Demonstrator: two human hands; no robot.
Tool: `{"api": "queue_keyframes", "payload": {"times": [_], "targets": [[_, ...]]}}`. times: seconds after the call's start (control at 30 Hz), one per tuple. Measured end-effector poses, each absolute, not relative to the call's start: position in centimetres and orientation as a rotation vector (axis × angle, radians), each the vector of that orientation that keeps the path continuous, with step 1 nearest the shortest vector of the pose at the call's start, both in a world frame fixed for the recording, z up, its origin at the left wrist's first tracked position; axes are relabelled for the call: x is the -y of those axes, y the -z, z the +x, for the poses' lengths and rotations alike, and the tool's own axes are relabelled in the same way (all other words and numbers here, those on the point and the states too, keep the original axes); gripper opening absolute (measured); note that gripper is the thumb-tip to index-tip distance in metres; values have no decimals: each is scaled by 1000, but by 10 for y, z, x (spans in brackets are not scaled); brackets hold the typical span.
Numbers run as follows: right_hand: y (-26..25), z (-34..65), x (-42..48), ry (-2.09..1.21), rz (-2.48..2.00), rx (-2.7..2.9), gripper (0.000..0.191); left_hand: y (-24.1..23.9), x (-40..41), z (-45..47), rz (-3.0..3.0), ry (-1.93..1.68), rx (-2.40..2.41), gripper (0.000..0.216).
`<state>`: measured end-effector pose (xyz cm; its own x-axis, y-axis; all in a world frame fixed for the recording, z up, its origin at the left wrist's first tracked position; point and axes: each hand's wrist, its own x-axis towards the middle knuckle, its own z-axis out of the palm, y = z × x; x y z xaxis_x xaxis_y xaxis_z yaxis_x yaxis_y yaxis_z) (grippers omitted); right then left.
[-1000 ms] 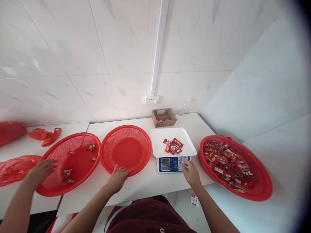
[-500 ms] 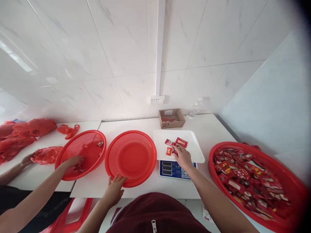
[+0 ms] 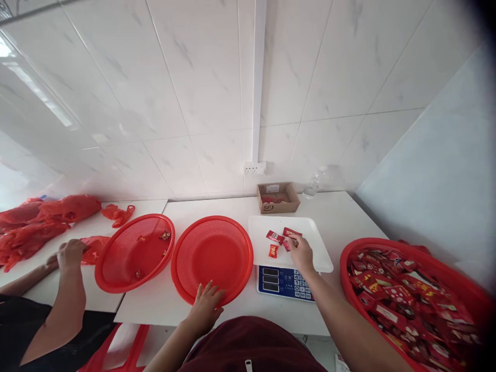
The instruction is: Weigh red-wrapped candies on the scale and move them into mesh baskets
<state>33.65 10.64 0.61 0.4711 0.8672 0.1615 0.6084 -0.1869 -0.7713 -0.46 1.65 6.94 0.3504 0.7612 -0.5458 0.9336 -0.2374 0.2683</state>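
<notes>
White counter, empty red basket [image 3: 212, 257], candy-filled basin [image 3: 416, 302]

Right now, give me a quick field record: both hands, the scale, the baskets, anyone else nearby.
left hand: open, resting on near rim of empty red basket
right hand: on scale tray, fingers at red packets; grip unclear
scale: keypad facing the person
full basket: far right, heaped with packets
left basket: a few packets inside
co-worker's hand: at red plastic bag
</notes>
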Motion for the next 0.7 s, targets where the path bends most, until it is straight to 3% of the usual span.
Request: {"api": "queue_keyframes", "payload": {"times": [0.17,0.27,0.37,0.5,0.7], "targets": [[-38,265,-121,-626,-1630,1431,37,-64,-17,-9,2020,404,-1425,54],[-48,240,-126,-458,-1596,1764,38,-64,-18,-11,2008,413,-1395,55],[-41,247,-128,-267,-1821,1963,44,-63,-20,-14,2015,383,-1369,56],[-14,274,-122,-275,-2100,2043,52,-60,-23,-17,2023,369,-1355,56],[3,302,-115,-107,-2002,2075,36,-55,-28,-18,2018,373,-1324,55]]}}
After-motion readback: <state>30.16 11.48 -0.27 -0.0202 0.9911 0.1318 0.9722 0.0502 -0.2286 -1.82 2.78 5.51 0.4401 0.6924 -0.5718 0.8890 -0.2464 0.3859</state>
